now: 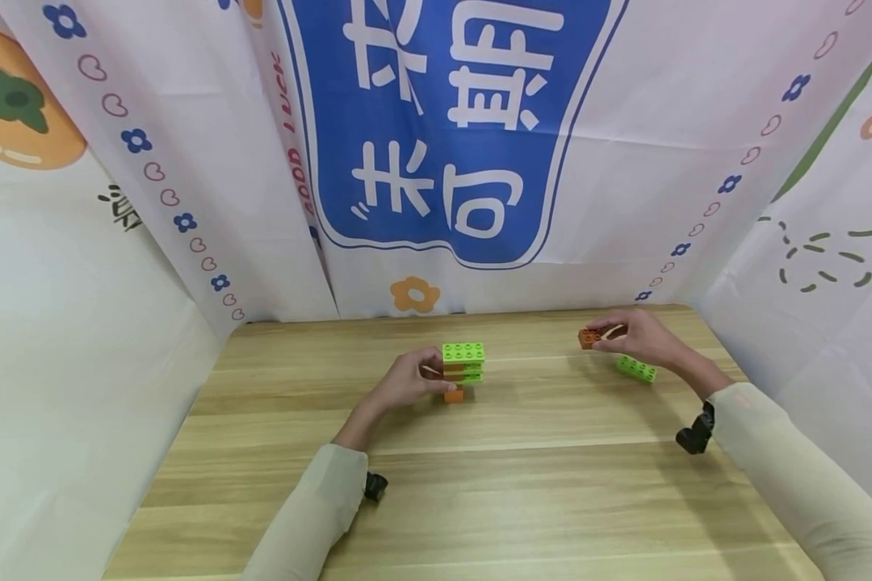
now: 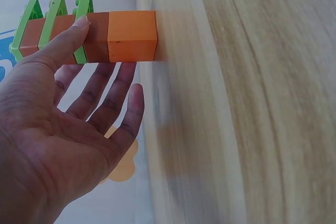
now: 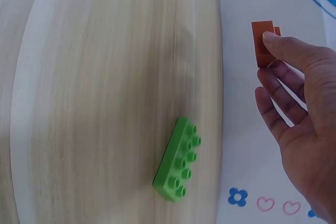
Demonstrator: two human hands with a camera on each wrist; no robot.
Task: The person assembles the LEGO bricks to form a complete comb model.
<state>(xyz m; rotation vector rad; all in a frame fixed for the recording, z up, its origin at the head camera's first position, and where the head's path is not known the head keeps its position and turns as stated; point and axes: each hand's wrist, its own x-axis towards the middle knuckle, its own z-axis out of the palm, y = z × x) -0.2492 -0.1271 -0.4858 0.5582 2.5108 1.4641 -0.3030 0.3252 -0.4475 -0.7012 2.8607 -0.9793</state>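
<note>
A tower of toy building bricks (image 1: 463,353) stands upright on the wooden table. In the left wrist view it shows an orange brick (image 2: 132,35) at its base, then brown bricks alternating with flat green bricks. My left hand (image 1: 407,379) holds the tower from its left side, with the thumb (image 2: 73,35) on one face and the fingers behind. Over the table at the right, my right hand (image 1: 643,337) pinches a brown brick (image 3: 264,43) between thumb and fingers. Below that hand lies a loose green brick (image 3: 181,161), studs showing.
The wooden table (image 1: 523,484) ends at a white cloth backdrop (image 1: 625,202) with a blue printed panel (image 1: 436,218). Cloth also hangs along the left and right sides. A small black camera sits on each wrist, the right wrist camera (image 1: 695,436) close above the table.
</note>
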